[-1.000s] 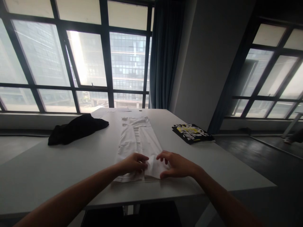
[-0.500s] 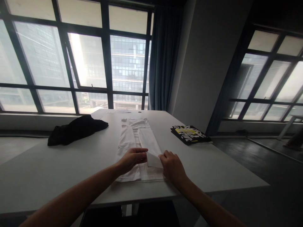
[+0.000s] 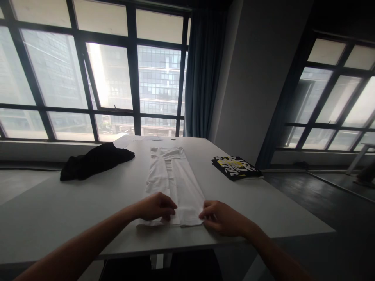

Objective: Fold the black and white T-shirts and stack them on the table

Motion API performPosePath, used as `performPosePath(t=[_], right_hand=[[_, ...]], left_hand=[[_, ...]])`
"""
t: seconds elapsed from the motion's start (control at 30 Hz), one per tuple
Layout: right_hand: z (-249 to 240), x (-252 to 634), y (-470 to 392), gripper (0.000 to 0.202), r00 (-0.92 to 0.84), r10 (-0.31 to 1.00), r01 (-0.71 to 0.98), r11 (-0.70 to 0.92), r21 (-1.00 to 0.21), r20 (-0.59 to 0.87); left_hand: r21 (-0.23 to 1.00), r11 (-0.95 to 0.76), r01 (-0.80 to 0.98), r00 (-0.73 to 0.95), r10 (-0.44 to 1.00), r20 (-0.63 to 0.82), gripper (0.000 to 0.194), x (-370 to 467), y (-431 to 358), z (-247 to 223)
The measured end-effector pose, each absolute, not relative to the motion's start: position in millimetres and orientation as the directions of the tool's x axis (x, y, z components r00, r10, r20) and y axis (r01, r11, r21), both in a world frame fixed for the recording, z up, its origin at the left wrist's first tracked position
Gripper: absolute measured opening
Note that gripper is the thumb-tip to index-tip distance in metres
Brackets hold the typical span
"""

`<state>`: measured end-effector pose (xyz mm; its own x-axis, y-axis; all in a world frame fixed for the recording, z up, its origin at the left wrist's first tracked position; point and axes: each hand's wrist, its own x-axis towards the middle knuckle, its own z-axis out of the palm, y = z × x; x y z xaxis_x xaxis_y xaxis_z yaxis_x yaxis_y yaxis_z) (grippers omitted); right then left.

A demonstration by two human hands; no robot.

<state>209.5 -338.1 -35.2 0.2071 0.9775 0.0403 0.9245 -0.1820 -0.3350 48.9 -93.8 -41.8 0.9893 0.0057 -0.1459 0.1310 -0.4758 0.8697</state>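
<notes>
A white garment (image 3: 187, 187), folded into a long strip, lies on the white table (image 3: 243, 210) with its near end by the front edge. Over the garment's lower left part is my left hand (image 3: 159, 207), fingers curled with a small space between thumb and fingertips; nothing shows in it, and contact with the cloth is unclear. My right hand (image 3: 219, 217) pinches the lower right corner of the garment between thumb and fingers. The right panel lies flat, and a strip of layered cloth shows along the middle.
A crumpled black cloth (image 3: 96, 160) lies on the table's left side. Folded black garments with a white and yellow print (image 3: 236, 167) sit on the right. Papers (image 3: 146, 138) are at the far end, before the windows. A blue curtain (image 3: 200, 78) hangs behind.
The raised flap of white cloth now lies flat toward the near edge. Both hands have moved nearer, and my left hand has let go of the flap.
</notes>
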Motion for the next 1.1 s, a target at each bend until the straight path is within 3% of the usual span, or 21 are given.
performPosePath(t=[0.1, 0.2, 0.27, 0.4, 0.5, 0.7, 0.83, 0.97, 1.1], right_hand=[[-34, 238, -344, 0.035, 0.225, 0.970, 0.871, -0.161, -0.463, 0.087], [-41, 259, -345, 0.053, 0.278, 0.953, 0.899, -0.215, -0.381, 0.117], [-47, 264, -344, 0.060, 0.251, 0.962, 0.912, -0.197, -0.360, 0.111], [-54, 263, -341, 0.049, 0.179, 0.975, 0.918, -0.116, -0.380, 0.134], [-59, 265, -338, 0.037, 0.122, 0.976, 0.932, -0.050, -0.360, 0.182], [-59, 266, -341, 0.031, 0.059, 0.948, 0.896, 0.087, -0.436, 0.312], [-45, 253, -347, 0.027, 0.046, 0.968, 0.822, 0.104, -0.559, 0.248], [-14, 246, -345, 0.037, 0.024, 0.991, 0.793, 0.062, -0.606, 0.133], [16, 269, -311, 0.052, -0.033, 0.995, 0.675, 0.088, -0.732, 0.089]], left_hand=[[0.696, -0.718, 0.015, 0.998, -0.035, -0.058, 0.026, 27, -65, -25], [0.518, -0.855, 0.028, 0.999, 0.006, -0.045, 0.025, 7, -37, -22], [0.485, -0.875, 0.006, 0.996, -0.036, -0.079, 0.030, -5, -25, -25], [0.502, -0.864, -0.032, 0.988, -0.104, -0.115, 0.037, -19, -22, -39], [0.489, -0.869, -0.078, 0.997, -0.067, 0.040, 0.014, -21, -30, -51], [0.531, -0.819, -0.216, 0.959, -0.078, 0.271, 0.022, -32, -47, -57], [0.600, -0.775, -0.196, 0.966, -0.049, 0.252, 0.021, -46, -50, -48], [0.679, -0.709, -0.192, 0.978, -0.082, 0.190, 0.021, -52, -36, -29], [0.842, -0.526, -0.122, 0.984, 0.050, 0.174, 0.039, -22, -7, 6]])
